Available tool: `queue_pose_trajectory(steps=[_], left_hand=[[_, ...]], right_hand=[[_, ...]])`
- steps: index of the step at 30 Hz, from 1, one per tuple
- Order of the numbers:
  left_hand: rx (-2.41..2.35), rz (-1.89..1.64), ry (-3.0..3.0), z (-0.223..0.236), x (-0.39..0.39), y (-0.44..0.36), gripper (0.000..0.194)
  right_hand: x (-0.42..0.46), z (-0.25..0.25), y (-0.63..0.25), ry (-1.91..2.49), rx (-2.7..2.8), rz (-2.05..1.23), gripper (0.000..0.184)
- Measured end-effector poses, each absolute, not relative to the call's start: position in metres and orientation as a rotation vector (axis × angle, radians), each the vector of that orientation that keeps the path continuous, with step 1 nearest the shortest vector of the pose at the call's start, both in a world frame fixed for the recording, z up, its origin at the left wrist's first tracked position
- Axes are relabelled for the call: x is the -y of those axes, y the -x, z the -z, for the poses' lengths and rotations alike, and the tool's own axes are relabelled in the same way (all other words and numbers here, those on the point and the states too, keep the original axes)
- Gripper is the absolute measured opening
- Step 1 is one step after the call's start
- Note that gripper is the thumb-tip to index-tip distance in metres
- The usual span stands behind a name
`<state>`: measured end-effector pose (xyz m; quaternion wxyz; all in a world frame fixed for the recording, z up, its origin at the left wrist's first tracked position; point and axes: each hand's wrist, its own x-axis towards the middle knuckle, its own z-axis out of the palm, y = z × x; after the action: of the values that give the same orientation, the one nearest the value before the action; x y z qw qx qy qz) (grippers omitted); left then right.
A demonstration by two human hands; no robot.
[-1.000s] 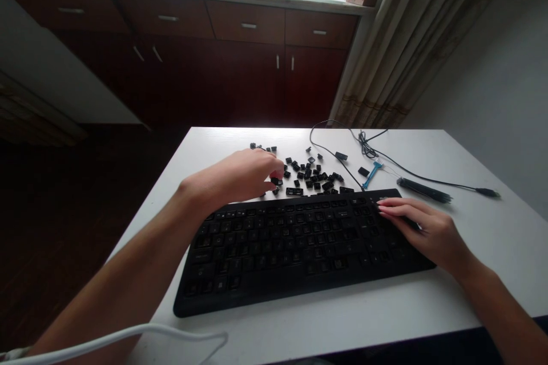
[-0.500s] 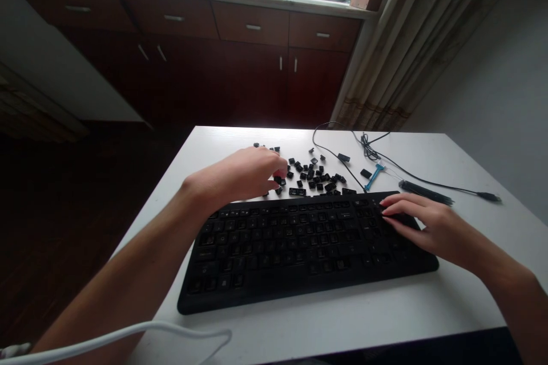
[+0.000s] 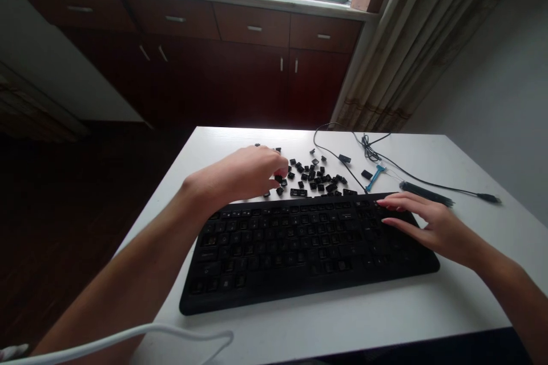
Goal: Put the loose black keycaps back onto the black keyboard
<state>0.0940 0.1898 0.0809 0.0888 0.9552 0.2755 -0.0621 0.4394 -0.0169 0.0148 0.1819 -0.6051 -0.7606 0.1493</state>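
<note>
A black keyboard (image 3: 265,291) lies on the white table, with several of its key positions bare. Beyond its back edge, loose black keycaps (image 3: 298,192) are scattered in a cluster. At the left side of that cluster is my left hand (image 3: 250,173), fingers curled, with a small dark keycap (image 3: 278,178) between thumb and forefinger; the grip is partly hidden. My right hand (image 3: 422,219) rests over the number pad at the keyboard's right end. Its thumb and fingers are apart, and nothing shows between them.
Behind the keyboard's right end lie a blue tool (image 3: 375,177), a dark bundle of thin strips (image 3: 426,193) and a coiled black cable (image 3: 370,148) with a plug. A white cord (image 3: 141,329) crosses the lower left. Red-brown cabinets (image 3: 222,74) stand past the table.
The thumb and fingers of my right hand have spread apart over the number pad. My left hand stays nearly where it was among the keycaps.
</note>
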Motion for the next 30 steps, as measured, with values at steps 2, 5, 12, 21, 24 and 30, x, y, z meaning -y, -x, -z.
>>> queue_pose_trajectory(steps=[2,5,12,21,24,30], left_hand=[[-0.812,0.201,-2.838,-0.080,-0.189,-0.095,0.021],[-0.797,0.217,-2.831,-0.080,-0.188,-0.097,0.021],[-0.806,0.220,-2.827,-0.080,-0.187,-0.095,0.021],[-0.798,0.213,-2.832,-0.078,-0.188,-0.096,0.022],[-0.793,0.213,-2.836,-0.077,-0.189,-0.095,0.023],[-0.780,0.193,-2.842,-0.073,-0.191,-0.094,0.024]], right_hand=[[0.022,-0.011,-0.443,1.650,2.163,-0.386,0.038],[0.023,-0.008,-0.442,1.590,2.143,-0.318,0.033],[0.016,-0.010,-0.440,1.529,2.142,-0.344,0.031],[0.014,-0.011,-0.446,1.491,2.178,-0.327,0.036],[0.015,-0.011,-0.448,1.476,2.182,-0.343,0.038],[0.012,-0.012,-0.449,1.447,2.222,-0.377,0.040]])
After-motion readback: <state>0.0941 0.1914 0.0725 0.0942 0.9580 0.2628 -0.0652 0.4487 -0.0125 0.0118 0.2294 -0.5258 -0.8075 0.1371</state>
